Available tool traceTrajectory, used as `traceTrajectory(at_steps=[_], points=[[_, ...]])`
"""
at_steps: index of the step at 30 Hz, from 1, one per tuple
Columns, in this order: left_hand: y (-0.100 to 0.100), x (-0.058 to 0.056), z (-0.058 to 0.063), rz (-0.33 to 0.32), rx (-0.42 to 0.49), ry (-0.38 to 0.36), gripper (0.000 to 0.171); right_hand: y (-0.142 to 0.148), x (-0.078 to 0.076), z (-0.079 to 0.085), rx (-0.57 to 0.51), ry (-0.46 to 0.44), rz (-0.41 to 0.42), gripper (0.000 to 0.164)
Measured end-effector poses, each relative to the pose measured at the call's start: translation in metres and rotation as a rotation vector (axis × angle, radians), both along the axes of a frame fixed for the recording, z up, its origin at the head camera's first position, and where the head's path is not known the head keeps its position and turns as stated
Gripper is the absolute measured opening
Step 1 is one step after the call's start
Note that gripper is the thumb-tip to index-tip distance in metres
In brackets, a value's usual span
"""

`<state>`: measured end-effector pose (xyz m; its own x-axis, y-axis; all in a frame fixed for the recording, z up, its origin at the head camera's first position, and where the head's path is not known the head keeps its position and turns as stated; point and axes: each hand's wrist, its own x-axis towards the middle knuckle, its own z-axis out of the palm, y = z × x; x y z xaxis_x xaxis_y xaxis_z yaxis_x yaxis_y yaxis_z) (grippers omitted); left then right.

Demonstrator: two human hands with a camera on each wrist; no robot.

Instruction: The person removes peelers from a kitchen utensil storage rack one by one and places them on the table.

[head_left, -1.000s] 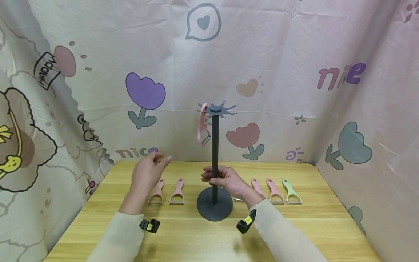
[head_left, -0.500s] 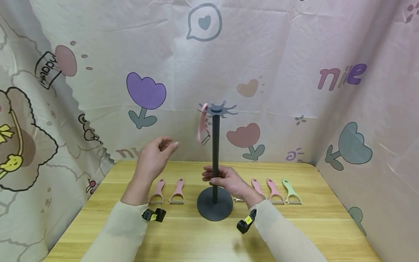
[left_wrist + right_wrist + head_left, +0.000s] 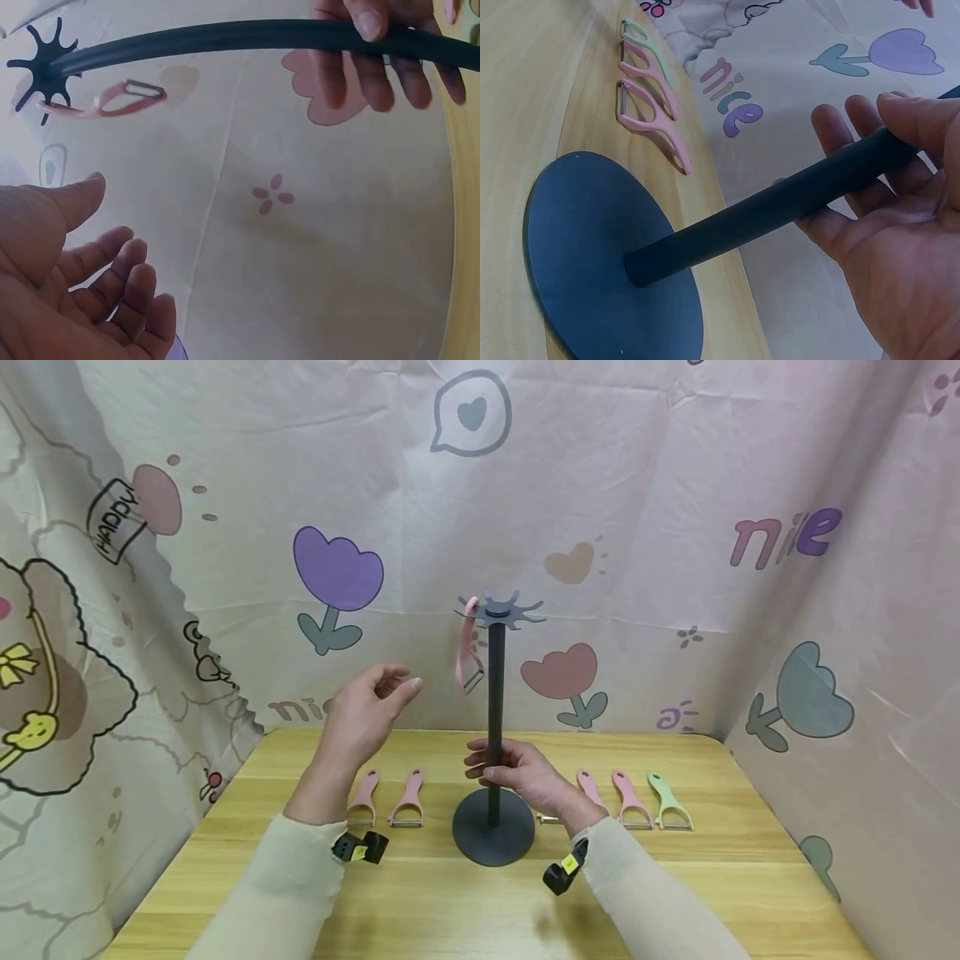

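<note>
My right hand (image 3: pixel 531 774) holds the lower part of the black pole (image 3: pixel 496 693), thumb on the near side and fingers behind it; the right wrist view shows this grip (image 3: pixel 907 217) just above the round base (image 3: pixel 607 247). From a prong of the star-shaped top (image 3: pixel 501 608) hangs a pink Y-shaped peeler (image 3: pixel 462 652), on the left side. My left hand (image 3: pixel 365 714) is raised to the left of the pole, below the hanging peeler. Its fingers are loosely bent, and the left wrist view shows the palm (image 3: pixel 45 300) with nothing in it.
Two pink peelers, one (image 3: pixel 412 787) nearer the stand, lie left of it on the wooden table (image 3: pixel 450 910). To the right lie more pink peelers (image 3: pixel 623 787) and a light green peeler (image 3: pixel 663 791), some partly behind my right hand. A patterned cloth (image 3: pixel 645 468) hangs behind.
My left hand has risen and moved right, from above the left peelers towards the stand. The right hand keeps its hold on the pole, and the hanging peeler stays on its prong.
</note>
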<state>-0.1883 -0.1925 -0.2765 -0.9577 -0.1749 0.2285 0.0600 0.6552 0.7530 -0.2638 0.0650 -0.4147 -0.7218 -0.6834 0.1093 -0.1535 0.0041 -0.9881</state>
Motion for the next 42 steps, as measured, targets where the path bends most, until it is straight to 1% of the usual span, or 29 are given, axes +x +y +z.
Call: traceTrajectory(at_steps=[6, 12, 18, 23, 27, 32, 36, 42], points=[[0.005, -0.003, 0.006, -0.058, 0.062, 0.021, 0.050, 0.000, 0.001, 0.000, -0.005, -0.003, 0.005, 0.042], [0.010, -0.005, 0.009, -0.115, 0.133, 0.070, 0.049, 0.000, 0.000, 0.000, -0.004, 0.004, 0.004, 0.042], [0.013, -0.013, 0.014, -0.178, 0.197, 0.120, 0.048, 0.000, -0.001, 0.000, 0.007, 0.011, -0.002, 0.041], [0.019, -0.020, 0.019, -0.245, 0.234, 0.147, 0.049, 0.000, 0.001, 0.001, 0.014, 0.012, -0.011, 0.041], [0.023, -0.023, 0.021, -0.286, 0.243, 0.148, 0.048, 0.001, 0.002, 0.001, 0.016, 0.015, -0.014, 0.041], [0.026, -0.027, 0.024, -0.301, 0.266, 0.139, 0.049, 0.001, 0.002, 0.002, 0.017, 0.020, -0.011, 0.041], [0.029, -0.031, 0.026, -0.329, 0.286, 0.133, 0.049, 0.001, 0.002, 0.002, 0.018, 0.024, -0.017, 0.040], [0.031, -0.036, 0.026, -0.354, 0.292, 0.116, 0.047, 0.000, 0.002, 0.002, 0.015, 0.016, -0.013, 0.040]])
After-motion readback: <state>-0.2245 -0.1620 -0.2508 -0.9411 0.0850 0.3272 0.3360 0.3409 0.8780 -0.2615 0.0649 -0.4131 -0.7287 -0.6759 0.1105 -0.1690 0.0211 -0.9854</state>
